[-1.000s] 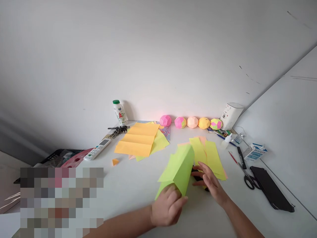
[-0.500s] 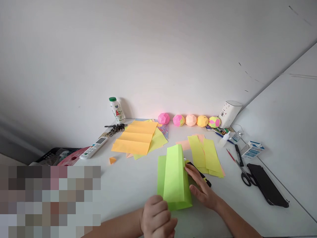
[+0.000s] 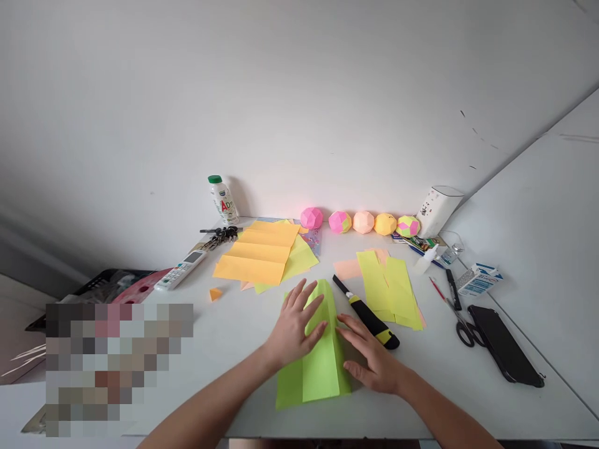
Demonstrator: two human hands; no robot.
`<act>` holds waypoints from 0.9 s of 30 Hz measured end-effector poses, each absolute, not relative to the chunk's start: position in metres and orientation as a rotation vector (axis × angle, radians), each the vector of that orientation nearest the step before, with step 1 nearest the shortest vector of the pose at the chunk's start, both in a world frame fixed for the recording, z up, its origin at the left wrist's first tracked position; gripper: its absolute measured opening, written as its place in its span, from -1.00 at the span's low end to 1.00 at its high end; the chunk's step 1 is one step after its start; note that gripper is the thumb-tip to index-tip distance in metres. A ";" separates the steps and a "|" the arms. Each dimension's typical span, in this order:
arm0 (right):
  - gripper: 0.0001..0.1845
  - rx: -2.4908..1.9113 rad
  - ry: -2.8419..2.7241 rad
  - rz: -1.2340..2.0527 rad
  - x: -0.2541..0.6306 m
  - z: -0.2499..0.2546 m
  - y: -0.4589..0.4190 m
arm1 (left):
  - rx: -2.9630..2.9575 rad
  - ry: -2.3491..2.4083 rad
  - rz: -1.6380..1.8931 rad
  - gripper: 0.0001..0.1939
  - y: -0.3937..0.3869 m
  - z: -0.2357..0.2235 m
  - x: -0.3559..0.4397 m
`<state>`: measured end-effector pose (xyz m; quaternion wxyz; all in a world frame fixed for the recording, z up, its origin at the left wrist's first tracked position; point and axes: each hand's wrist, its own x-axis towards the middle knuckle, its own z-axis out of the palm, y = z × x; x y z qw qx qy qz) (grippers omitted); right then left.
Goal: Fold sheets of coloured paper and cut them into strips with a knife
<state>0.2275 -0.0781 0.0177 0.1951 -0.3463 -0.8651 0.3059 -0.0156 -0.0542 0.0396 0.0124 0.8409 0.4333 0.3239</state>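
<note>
A creased sheet of green paper (image 3: 321,374) lies partly folded near the table's front edge. Over its upper left part is my left hand (image 3: 296,321), fingers spread; whether it presses on the paper I cannot tell. My right hand (image 3: 369,358) rests along the paper's right edge with its fingers apart, holding nothing. Just beyond that hand lies a black and yellow utility knife (image 3: 369,317). Yellow-green paper strips (image 3: 400,290) overlap one another to the right of the knife.
Creased orange paper (image 3: 257,252) tops other sheets at the back left, near a remote control (image 3: 180,271) and a bottle (image 3: 223,202). Several faceted paper balls (image 3: 364,222) line the wall. Scissors (image 3: 464,332) and a black phone (image 3: 505,346) lie on the right.
My left hand has opened from a fist and moved up onto the green paper. The paper has shifted left and lies flatter, so more of the knife shows.
</note>
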 end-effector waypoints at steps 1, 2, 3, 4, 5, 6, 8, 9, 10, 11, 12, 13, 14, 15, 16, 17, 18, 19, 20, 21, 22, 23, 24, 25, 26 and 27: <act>-0.32 -0.940 -2.435 0.830 0.228 0.018 -0.078 | 2.654 1.298 0.961 -0.54 -0.052 0.039 -0.018; -0.32 -0.904 -2.449 0.803 0.227 0.018 -0.078 | 2.700 1.227 0.905 -0.54 -0.050 0.040 -0.019; -0.32 -0.867 -2.465 0.778 0.227 0.018 -0.078 | 2.748 1.155 0.848 -0.54 -0.049 0.041 -0.020; -0.32 -0.834 -2.479 0.759 0.226 0.019 -0.079 | 2.785 1.094 0.794 -0.56 -0.048 0.042 -0.020; -0.31 -0.809 -2.490 0.745 0.225 0.019 -0.079 | 2.808 1.053 0.747 -0.58 -0.048 0.042 -0.020; -0.31 -0.792 -2.499 0.736 0.224 0.020 -0.079 | 2.815 1.035 0.711 -0.60 -0.049 0.043 -0.019; -0.31 -0.778 -2.516 0.726 0.223 0.021 -0.080 | 2.805 1.049 0.664 -0.65 -0.049 0.041 -0.018; -0.32 -0.780 -2.527 0.722 0.222 0.022 -0.080 | 2.798 1.069 0.647 -0.66 -0.048 0.039 -0.019; -0.32 -0.787 -2.541 0.720 0.222 0.022 -0.080 | 2.793 1.088 0.629 -0.66 -0.048 0.036 -0.019; -0.33 -0.794 -2.558 0.717 0.222 0.022 -0.080 | 2.793 1.100 0.606 -0.65 -0.047 0.033 -0.020; -0.34 -0.800 -2.574 0.714 0.222 0.021 -0.079 | 2.798 1.103 0.578 -0.64 -0.047 0.029 -0.020; -0.35 -0.804 -2.586 0.711 0.221 0.021 -0.079 | 2.804 1.101 0.547 -0.62 -0.046 0.025 -0.021; -0.36 -0.804 -2.595 0.708 0.221 0.020 -0.079 | 2.808 1.098 0.515 -0.59 -0.046 0.020 -0.021; -0.37 -0.805 -2.601 0.703 0.221 0.019 -0.079 | 2.811 1.095 0.484 -0.56 -0.046 0.015 -0.022; -0.38 -0.807 -2.604 0.697 0.221 0.018 -0.079 | 2.811 1.096 0.452 -0.53 -0.046 0.011 -0.021; -0.39 -0.806 -2.609 0.691 0.221 0.018 -0.079 | 2.809 1.102 0.424 -0.52 -0.046 0.006 -0.021; -0.39 -0.807 -2.613 0.682 0.221 0.017 -0.079 | 2.809 1.111 0.398 -0.50 -0.047 0.003 -0.020; -0.39 -0.806 -2.618 0.672 0.221 0.017 -0.079 | 2.811 1.123 0.377 -0.48 -0.047 0.000 -0.019; -0.39 -0.807 -2.623 0.660 0.221 0.017 -0.079 | 2.814 1.139 0.367 -0.46 -0.048 -0.001 -0.019; -0.39 -0.811 -2.625 0.642 0.221 0.017 -0.079 | 2.816 1.165 0.374 -0.44 -0.048 -0.002 -0.018; -0.39 -0.819 -2.622 0.619 0.221 0.017 -0.079 | 2.810 1.207 0.401 -0.43 -0.047 -0.002 -0.018; -0.40 -0.831 -2.611 0.592 0.221 0.017 -0.080 | 2.793 1.268 0.447 -0.41 -0.045 -0.001 -0.018; -0.42 -0.848 -2.592 0.564 0.221 0.018 -0.080 | 2.760 1.345 0.507 -0.40 -0.043 0.000 -0.019; -0.44 -0.867 -2.567 0.539 0.221 0.018 -0.080 | 2.712 1.431 0.576 -0.40 -0.039 0.002 -0.020; -0.47 -0.889 -2.540 0.522 0.221 0.018 -0.081 | 2.652 1.512 0.644 -0.40 -0.035 0.003 -0.023; -0.49 -0.912 -2.515 0.511 0.221 0.018 -0.081 | 2.584 1.579 0.703 -0.40 -0.031 0.004 -0.025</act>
